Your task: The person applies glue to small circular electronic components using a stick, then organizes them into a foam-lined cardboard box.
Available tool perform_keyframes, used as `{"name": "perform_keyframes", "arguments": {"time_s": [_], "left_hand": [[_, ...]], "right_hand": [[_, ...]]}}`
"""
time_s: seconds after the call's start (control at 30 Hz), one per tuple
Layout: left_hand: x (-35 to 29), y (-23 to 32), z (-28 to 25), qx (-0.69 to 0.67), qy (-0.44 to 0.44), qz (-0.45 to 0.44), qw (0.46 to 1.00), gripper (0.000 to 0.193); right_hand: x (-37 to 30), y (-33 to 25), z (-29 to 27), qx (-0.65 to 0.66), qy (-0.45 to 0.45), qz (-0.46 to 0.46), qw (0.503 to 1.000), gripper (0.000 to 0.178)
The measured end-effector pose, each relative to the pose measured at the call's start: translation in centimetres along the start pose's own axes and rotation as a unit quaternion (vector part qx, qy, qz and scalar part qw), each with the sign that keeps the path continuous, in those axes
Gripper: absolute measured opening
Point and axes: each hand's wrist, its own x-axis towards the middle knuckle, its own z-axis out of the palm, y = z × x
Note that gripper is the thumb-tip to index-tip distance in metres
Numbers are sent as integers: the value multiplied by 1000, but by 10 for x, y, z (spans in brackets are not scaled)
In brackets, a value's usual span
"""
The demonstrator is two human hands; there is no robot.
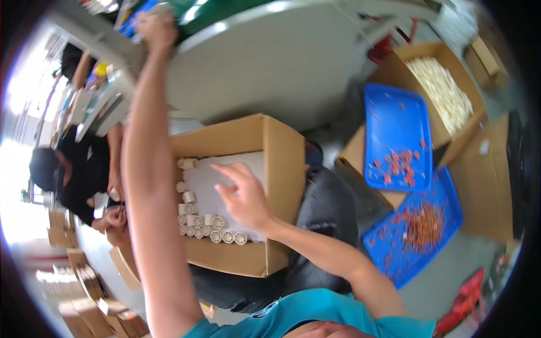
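I can't tell if left hand point(156, 28) grips; right hand point(245, 197) spread over box point(283, 174); probably packing cylinders point(240, 239), next needing another

An open cardboard box point(284, 174) in the middle carries a pale sheet point(205, 180) and white plastic cylinders point(227, 237), bunched along its left and near sides. To the right, a far blue tray point(397, 121) bears scattered copper-coloured pieces point(402, 167); a nearer blue tray point(450, 197) holds a dense copper-coloured pile point(425, 226). Brown cartons point(81, 312) stand on the grey floor point(445, 262) at near left.
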Motion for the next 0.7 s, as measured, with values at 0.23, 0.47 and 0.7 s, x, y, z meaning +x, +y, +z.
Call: {"name": "perform_keyframes", "arguments": {"time_s": [0.23,0.47,0.7], "left_hand": [[-84,71,-120,-178,155,52,970,66],[-430,21,-179,-216,-391,165,880,53],[-585,6,-191,-76,-863,225,445,101]], "right_hand": [[2,6,-30,-66,39,-33,997,39],[21,-46,-92,-1,87,-111,990,33],[23,-1,-378,-580,301,-63,755,25]]}}
